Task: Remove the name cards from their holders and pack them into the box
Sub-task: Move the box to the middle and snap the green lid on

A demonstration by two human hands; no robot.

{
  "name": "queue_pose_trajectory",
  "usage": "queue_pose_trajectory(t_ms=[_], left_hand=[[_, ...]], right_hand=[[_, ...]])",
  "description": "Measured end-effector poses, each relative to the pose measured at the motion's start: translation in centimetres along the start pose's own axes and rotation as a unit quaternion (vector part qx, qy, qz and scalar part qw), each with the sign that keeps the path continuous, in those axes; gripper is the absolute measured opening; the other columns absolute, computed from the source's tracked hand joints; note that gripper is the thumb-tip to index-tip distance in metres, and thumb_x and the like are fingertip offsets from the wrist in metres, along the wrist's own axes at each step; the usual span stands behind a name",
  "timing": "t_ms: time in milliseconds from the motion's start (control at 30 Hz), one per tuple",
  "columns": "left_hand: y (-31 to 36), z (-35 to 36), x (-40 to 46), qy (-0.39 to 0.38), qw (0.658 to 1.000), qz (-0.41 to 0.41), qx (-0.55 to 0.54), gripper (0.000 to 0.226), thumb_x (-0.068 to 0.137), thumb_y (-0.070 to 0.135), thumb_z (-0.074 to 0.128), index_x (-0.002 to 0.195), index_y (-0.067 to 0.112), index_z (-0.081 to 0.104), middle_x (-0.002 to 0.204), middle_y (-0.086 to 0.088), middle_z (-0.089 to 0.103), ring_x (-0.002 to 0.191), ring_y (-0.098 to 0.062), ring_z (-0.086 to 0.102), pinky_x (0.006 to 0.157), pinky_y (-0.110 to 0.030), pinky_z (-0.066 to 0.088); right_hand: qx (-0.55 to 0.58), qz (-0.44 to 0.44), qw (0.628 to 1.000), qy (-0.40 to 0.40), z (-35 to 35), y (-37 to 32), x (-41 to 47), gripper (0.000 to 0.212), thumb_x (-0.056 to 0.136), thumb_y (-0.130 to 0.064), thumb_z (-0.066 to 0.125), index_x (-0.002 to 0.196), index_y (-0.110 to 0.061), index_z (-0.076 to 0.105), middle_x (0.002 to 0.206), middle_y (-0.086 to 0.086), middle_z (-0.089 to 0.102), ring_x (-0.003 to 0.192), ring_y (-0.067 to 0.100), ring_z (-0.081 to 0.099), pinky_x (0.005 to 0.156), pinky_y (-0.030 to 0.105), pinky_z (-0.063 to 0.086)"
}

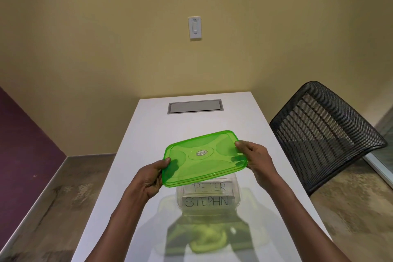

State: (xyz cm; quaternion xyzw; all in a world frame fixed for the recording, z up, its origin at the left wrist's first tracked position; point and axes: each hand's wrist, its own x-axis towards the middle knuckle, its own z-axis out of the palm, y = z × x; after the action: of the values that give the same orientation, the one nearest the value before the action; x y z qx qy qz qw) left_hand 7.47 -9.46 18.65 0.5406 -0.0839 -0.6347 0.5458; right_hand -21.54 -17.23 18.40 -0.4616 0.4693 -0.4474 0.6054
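Yellow walls are backing a long white table (148,134). Left hand (152,178) and right hand (256,160) are gripping a translucent green rectangular plastic lid (204,158) by its ends, hovering over a clear plastic box (208,198) and partly hiding it. Beneath the lid, two white name cards (207,194) reading PETER and STEPHN are lying inside the box.

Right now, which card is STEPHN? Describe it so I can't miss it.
On the white table, below the green lid both hands hold, sits a clear box. Two white cards show there; the STEPHN card is the nearer one, in front of the PETER card.
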Motion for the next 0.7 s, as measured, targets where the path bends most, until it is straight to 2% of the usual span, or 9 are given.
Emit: queue_pose_trajectory(t_ms=[67, 167, 267, 367, 467, 600, 700], left_hand=[[-0.2, -0.3, 0.6, 0.002, 0.999, 0.025, 0.03, 0.012, 0.092, 0.004, 0.057, 0.099, -0.002, 0.066, 0.078, -0.013, 0.076, 0.063, -0.02, 0.074, 0.054, -0.027, 0.061], [-0.6, -0.9, 1.8, 0.014, 0.992, 0.084, 0.093, 0.015, 0.092, 0.006, 0.06, 0.104, 0.011, 0.067, 0.091, -0.007, 0.077, 0.077, -0.02, 0.074, 0.069, -0.029, 0.061], [-1.4, -1.3, 3.0, 0.041, 0.98, 0.129, 0.143, 0.021, 0.091, 0.007, 0.062, 0.111, 0.011, 0.067, 0.098, -0.008, 0.072, 0.085, -0.024, 0.068, 0.072, -0.032, 0.06], [-2.8, -1.4, 4.2, 0.077, 0.967, 0.172, 0.172, 0.025, 0.088, 0.005, 0.066, 0.112, 0.007, 0.068, 0.096, -0.008, 0.071, 0.085, -0.023, 0.063, 0.072, -0.034, 0.058], [-4.1, -1.5, 5.4, 0.133, 0.953, 0.2, 0.186, 0.026, 0.081, 0.006, 0.074, 0.107, 0.008, 0.071, 0.09, -0.004, 0.073, 0.083, -0.021, 0.066, 0.069, -0.031, 0.057], [-5.7, -1.8, 6.9, 0.167, 0.931, 0.198, 0.258, 0.027, 0.082, 0.008, 0.072, 0.109, 0.007, 0.071, 0.09, -0.008, 0.073, 0.079, -0.024, 0.066, 0.084, -0.044, 0.058], [-6.4, -1.9, 7.6, 0.161, 0.913, 0.192, 0.322, 0.014, 0.087, 0.009, 0.065, 0.093, 0.019, 0.073, 0.085, -0.006, 0.068, 0.074, -0.023, 0.06, 0.086, -0.048, 0.056]], right_hand=[[-0.041, -0.006, 0.999, 0.014, -0.2, 0.2, 0.5, 0.023, 0.087, -0.017, 0.07, 0.108, -0.01, 0.072, 0.09, 0.01, 0.075, 0.07, 0.02, 0.066, 0.067, 0.032, 0.053], [-0.102, 0.007, 0.994, 0.03, -0.5, 1.1, 0.9, 0.027, 0.084, -0.01, 0.072, 0.11, -0.007, 0.071, 0.087, 0.01, 0.073, 0.061, 0.013, 0.062, 0.058, 0.024, 0.052], [-0.127, 0.025, 0.99, 0.053, -0.6, 2.5, 1.4, 0.032, 0.083, -0.008, 0.073, 0.115, -0.005, 0.069, 0.09, 0.013, 0.072, 0.065, 0.016, 0.06, 0.061, 0.027, 0.052], [-0.164, 0.034, 0.984, 0.069, -0.4, 4.0, 2.0, 0.033, 0.083, -0.008, 0.073, 0.116, -0.005, 0.068, 0.083, 0.011, 0.069, 0.064, 0.017, 0.059, 0.062, 0.031, 0.053], [-0.212, 0.044, 0.973, 0.074, -0.5, 5.6, 2.6, 0.027, 0.083, -0.01, 0.072, 0.11, -0.005, 0.071, 0.076, 0.008, 0.066, 0.065, 0.019, 0.057, 0.071, 0.04, 0.056], [-0.26, 0.06, 0.96, 0.091, -0.7, 7.6, 3.3, 0.036, 0.082, -0.012, 0.073, 0.117, -0.004, 0.067, 0.085, 0.011, 0.07, 0.077, 0.023, 0.063, 0.084, 0.047, 0.057], [-0.277, 0.069, 0.953, 0.098, -1.0, 8.7, 3.5, 0.046, 0.08, -0.012, 0.075, 0.124, -0.005, 0.062, 0.089, 0.013, 0.071, 0.088, 0.029, 0.067, 0.087, 0.049, 0.055]])
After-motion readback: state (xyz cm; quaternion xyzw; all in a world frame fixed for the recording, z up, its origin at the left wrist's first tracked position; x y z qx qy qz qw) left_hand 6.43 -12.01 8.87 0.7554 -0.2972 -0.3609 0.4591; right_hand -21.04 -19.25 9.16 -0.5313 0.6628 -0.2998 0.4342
